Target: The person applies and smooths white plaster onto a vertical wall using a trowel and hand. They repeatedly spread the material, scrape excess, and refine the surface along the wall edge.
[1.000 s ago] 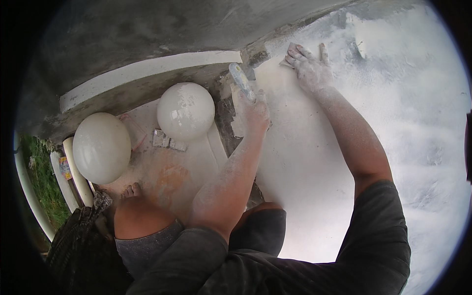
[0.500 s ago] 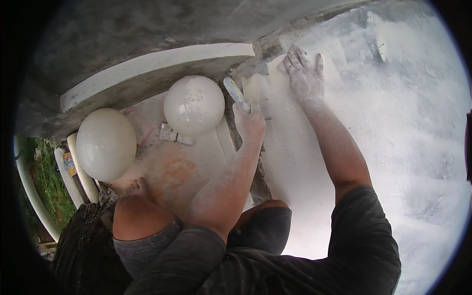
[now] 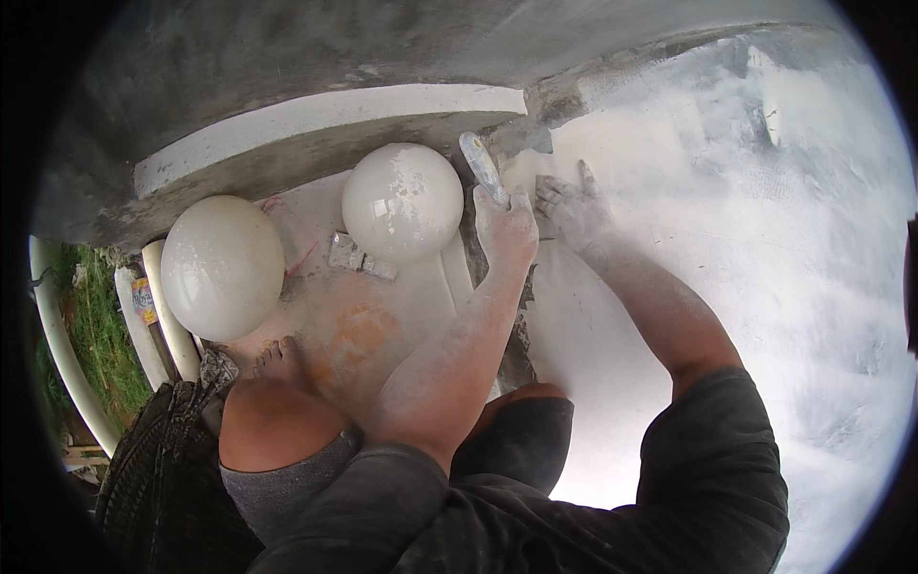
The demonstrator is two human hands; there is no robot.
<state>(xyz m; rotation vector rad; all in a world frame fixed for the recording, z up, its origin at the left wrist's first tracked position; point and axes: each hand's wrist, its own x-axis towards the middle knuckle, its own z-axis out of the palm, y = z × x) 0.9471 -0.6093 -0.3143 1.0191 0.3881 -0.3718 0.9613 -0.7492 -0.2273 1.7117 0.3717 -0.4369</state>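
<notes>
My left hand (image 3: 505, 230) grips the pale handle (image 3: 483, 167) of a tool, raised beside the dark corner seam; its grey blade is hard to make out. My right hand (image 3: 579, 209), coated in white powder, lies flattened with fingers apart on the white-smeared surface (image 3: 708, 210) to the right of the tool. Whether anything is under those fingertips I cannot make out. Two glossy white globes (image 3: 402, 196) (image 3: 220, 268) rest left of my hands, with small grey-white blocks (image 3: 349, 253) near the right globe.
A grey concrete face (image 3: 287, 53) with a white ledge (image 3: 325, 105) runs across the top. My bare foot (image 3: 277, 359) is on the dusty, orange-stained floor (image 3: 349, 330). Pale pipes (image 3: 172, 316) and grass (image 3: 100, 344) are at the left, beside dark crumpled material (image 3: 163, 459).
My right hand has moved down from near the upper seam, and the grey piece earlier under its fingertips is not visible. My left hand keeps the tool, having shifted slightly.
</notes>
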